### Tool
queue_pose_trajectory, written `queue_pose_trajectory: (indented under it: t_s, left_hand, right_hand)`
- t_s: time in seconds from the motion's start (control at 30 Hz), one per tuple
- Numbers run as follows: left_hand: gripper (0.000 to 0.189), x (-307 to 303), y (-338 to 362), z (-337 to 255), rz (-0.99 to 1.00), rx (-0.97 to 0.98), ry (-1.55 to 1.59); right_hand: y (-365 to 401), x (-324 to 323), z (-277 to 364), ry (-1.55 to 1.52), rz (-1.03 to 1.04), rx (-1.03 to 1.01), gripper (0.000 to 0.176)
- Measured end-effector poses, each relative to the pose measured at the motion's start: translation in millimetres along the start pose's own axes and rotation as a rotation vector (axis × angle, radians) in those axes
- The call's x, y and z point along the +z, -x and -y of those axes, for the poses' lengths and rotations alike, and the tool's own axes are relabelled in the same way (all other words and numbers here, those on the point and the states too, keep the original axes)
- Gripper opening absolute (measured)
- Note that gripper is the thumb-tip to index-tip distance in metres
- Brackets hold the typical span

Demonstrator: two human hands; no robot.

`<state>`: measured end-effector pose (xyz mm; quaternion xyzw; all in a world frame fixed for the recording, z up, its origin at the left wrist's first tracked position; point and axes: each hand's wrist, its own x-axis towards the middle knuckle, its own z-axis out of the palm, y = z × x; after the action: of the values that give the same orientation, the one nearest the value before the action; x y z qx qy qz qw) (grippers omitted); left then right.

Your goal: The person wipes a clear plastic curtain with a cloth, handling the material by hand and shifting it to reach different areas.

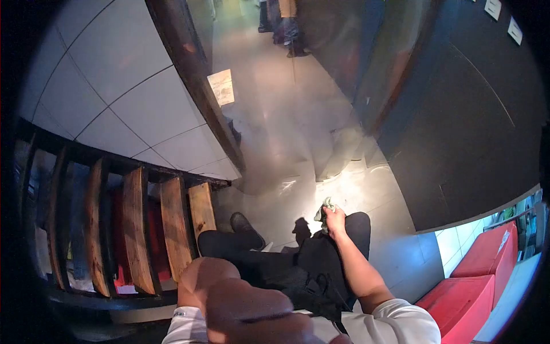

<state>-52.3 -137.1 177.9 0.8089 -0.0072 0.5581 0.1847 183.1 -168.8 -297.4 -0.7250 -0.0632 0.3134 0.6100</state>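
Close below the camera, my left hand looms large with its fingers curled together. Whatever it may hold is hidden. My right hand is closed around a crumpled, pale green-white cloth, which sticks out past the fingers. That hand is over my right knee, above my dark trousers. A black shoe shows on the floor beyond my other leg.
Wooden steps or slats run along the left beside white wall tiles. A dark panel stands right, above red blocks. A paper sheet is near the dark frame. Ahead, people's legs stand on the grey floor.
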Motion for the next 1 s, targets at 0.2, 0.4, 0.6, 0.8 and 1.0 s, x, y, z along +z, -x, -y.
queue_pose_trajectory:
  t_s: [0.2, 0.4, 0.6, 0.8, 1.0]
  left_hand:
    - [0.022, 21, -7, 15, 0.044, 0.120, 0.137]
    - [0.022, 28, -1, 18, 0.452, -0.085, 0.623]
    - [0.020, 4, 11, 54, 0.635, -0.206, 0.687]
    - [0.032, 75, 8, 139, 0.510, -0.188, 0.381]
    - [0.031, 146, 24, 323, 0.311, -0.816, 0.700]
  right_hand:
    - [-3, -1, -1, -0.105, 0.027, -0.006, 0.017]
    - [-4, -3, -2, -0.113, 0.065, -0.035, 0.014]
    - [0, -3, 6, -0.177, 0.038, 0.022, 0.013]
    - [4, 0, 16, -0.185, 0.113, 0.060, 0.020]
    - [6, -1, 23, -0.234, 0.110, 0.040, 0.023]
